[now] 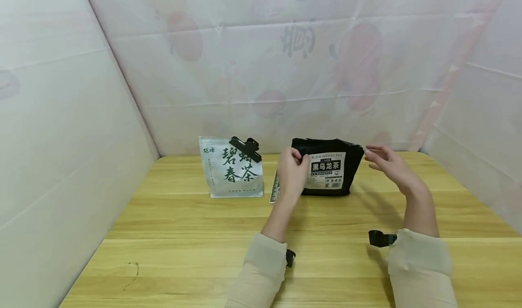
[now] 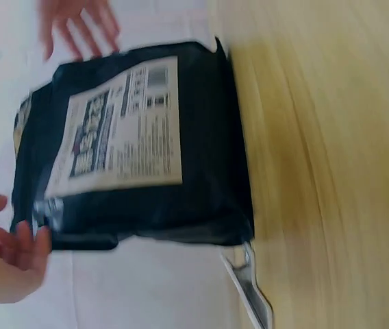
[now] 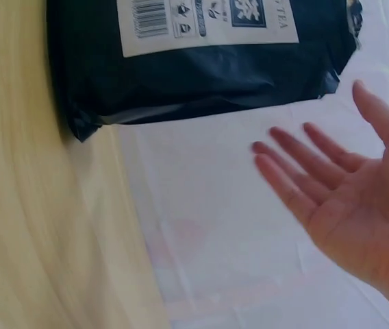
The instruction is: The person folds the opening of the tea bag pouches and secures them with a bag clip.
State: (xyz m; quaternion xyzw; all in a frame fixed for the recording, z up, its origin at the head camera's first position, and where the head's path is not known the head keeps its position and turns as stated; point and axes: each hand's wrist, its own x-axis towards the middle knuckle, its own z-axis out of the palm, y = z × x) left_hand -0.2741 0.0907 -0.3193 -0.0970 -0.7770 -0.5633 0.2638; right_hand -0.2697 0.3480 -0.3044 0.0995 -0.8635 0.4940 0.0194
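Observation:
A black pouch [image 1: 355, 163] with a white label reading "BLACK OOLONG TEA" stands on the wooden table, its top edge uneven and creased. My left hand [image 1: 291, 174] is at its upper left corner, overlapping the pouch in the head view. In the left wrist view, the thumb and loosely bent fingers [image 2: 27, 257] of that hand stand apart beside the pouch's top corner. To the pouch's right is my right hand [image 1: 391, 165], fingertips close to the upper right corner. The right wrist view shows its palm and spread fingers [image 3: 297, 168] apart from the pouch, holding nothing.
A pale tea pouch [image 1: 232, 176] with dark green characters stands to the left, a black clip [image 1: 246, 148] on its top right corner. A flat white piece with a barcode-like edge [image 1: 274, 191] lies by the black pouch's left side. Fabric walls [image 1: 244, 86] enclose the table.

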